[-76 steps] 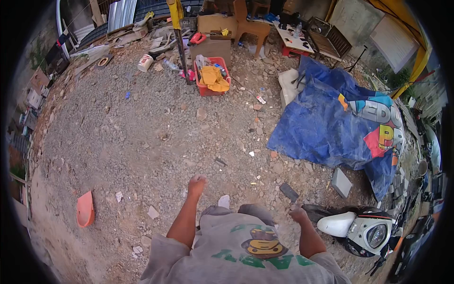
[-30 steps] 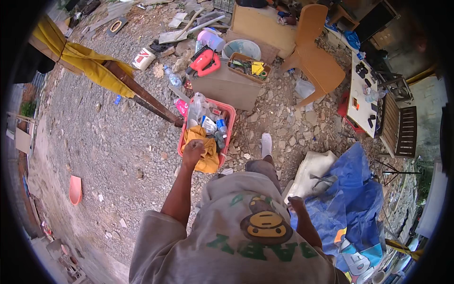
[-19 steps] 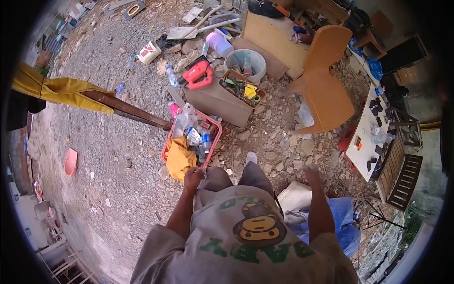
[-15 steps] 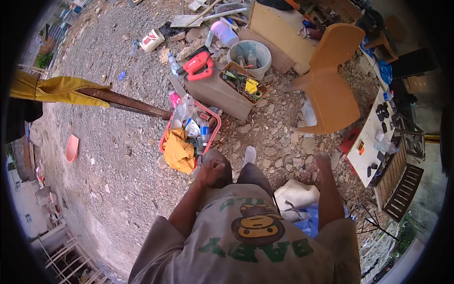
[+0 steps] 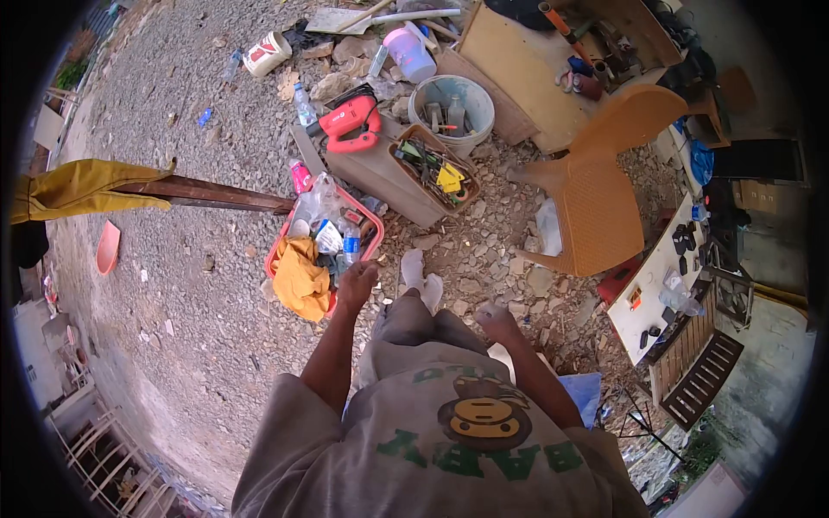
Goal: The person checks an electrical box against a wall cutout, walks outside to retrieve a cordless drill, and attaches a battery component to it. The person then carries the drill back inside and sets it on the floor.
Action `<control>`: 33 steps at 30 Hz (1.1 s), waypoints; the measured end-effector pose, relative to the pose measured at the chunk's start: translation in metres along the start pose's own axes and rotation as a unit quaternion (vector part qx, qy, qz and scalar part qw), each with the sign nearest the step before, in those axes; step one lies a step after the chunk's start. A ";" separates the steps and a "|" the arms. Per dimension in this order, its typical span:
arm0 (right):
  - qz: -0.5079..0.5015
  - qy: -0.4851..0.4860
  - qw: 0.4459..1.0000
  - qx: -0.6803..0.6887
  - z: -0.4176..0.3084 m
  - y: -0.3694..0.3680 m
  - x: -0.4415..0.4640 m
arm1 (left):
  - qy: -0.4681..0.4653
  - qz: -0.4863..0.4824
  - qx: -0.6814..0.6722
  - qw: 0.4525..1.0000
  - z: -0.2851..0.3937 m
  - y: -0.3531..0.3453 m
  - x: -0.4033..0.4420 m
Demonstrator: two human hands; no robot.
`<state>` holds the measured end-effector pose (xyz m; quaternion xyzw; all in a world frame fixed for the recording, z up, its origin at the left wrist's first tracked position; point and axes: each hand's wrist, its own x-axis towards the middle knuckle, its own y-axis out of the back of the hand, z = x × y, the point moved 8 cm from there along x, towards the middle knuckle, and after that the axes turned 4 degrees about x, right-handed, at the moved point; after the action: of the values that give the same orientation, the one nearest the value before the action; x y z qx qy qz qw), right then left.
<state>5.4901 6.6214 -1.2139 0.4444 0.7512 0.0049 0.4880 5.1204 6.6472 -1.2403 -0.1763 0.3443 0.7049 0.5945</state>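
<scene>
My left hand [image 5: 357,283] is loosely curled, apparently with nothing in it, beside the near edge of a pink-rimmed basket [image 5: 376,235]. In the basket lie a yellow-orange cloth [image 5: 300,281], a labelled plastic bottle [image 5: 351,246] and a clear plastic bag [image 5: 321,197]. My right hand [image 5: 498,323] is curled over the rubble in front of my body, with no object visible in it. Its fingers are partly hidden and slightly blurred. Between the hands, my sock-covered feet [image 5: 420,274] show on the stony ground.
A red power tool [image 5: 352,121] rests on a brown box [image 5: 367,177], beside a tool tray [image 5: 458,200]. Past them stands a white bucket [image 5: 484,112]. An orange chair [image 5: 600,211] and a white table [image 5: 635,315] are on the right. A wooden post [image 5: 220,194] juts in from the left.
My body and view have shifted. My left hand has moved away from my knee toward the basket. My right hand has swung inward from the right, and both feet now show together.
</scene>
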 end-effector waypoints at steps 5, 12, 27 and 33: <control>-0.078 0.141 0.926 -0.341 0.059 0.002 0.039 | -0.032 -0.021 -0.076 0.996 0.048 -0.008 0.006; 0.158 -0.027 0.987 0.012 0.002 0.125 0.075 | 0.011 0.033 0.019 0.999 -0.014 0.033 0.026; -0.030 -0.069 0.993 -0.087 -0.065 0.023 0.064 | 0.010 0.053 -0.045 0.998 0.003 0.058 0.048; 0.034 -0.020 0.994 -0.097 -0.075 0.067 0.084 | 0.042 0.062 -0.004 0.997 -0.035 0.075 0.041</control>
<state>5.4680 6.7503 -1.2063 0.4205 0.7213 0.0855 0.5437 5.0336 6.6477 -1.2713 -0.1861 0.3764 0.7336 0.5343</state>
